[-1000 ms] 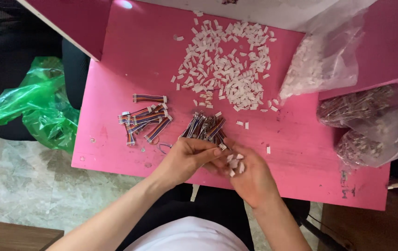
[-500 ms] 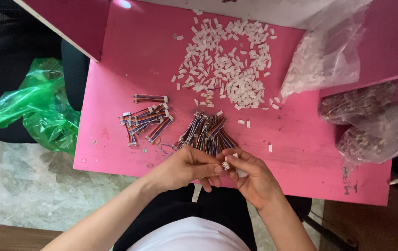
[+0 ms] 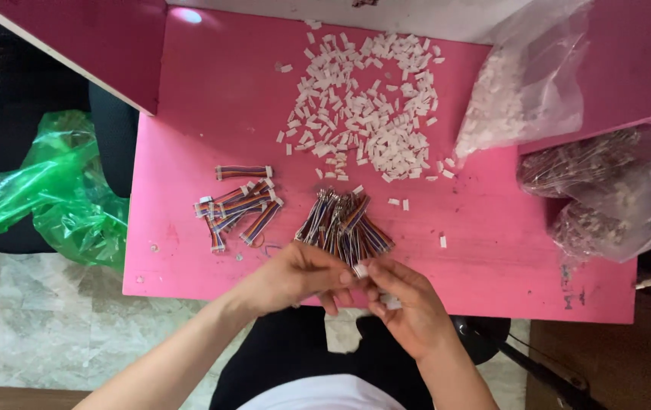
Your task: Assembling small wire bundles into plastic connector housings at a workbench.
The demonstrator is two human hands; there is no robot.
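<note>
Two hands meet at the near edge of the pink worktop (image 3: pixel 189 190) in the head view: the left hand (image 3: pixel 291 277) and the right hand (image 3: pixel 409 307) are pinched together on one small white plug (image 3: pixel 360 269), each grip narrow and closed on that piece, which sits between the fingertips just below the loose bundle of coloured wires (image 3: pixel 344 220); whether a wire end is already in it I cannot tell. To do this well, I judge the plug should be held square and steady with one hand while the other feeds straight, without bending anything. Left of the bundle lie finished wire pieces with white ends (image 3: pixel 238 205), and farther up a wide scatter of white plugs (image 3: pixel 367 114). Clear bags (image 3: pixel 568 152) of parts crowd the right side. Beside the worktop a green plastic bag (image 3: pixel 52 197) rests on a dark chair, over pale stone flooring.
</note>
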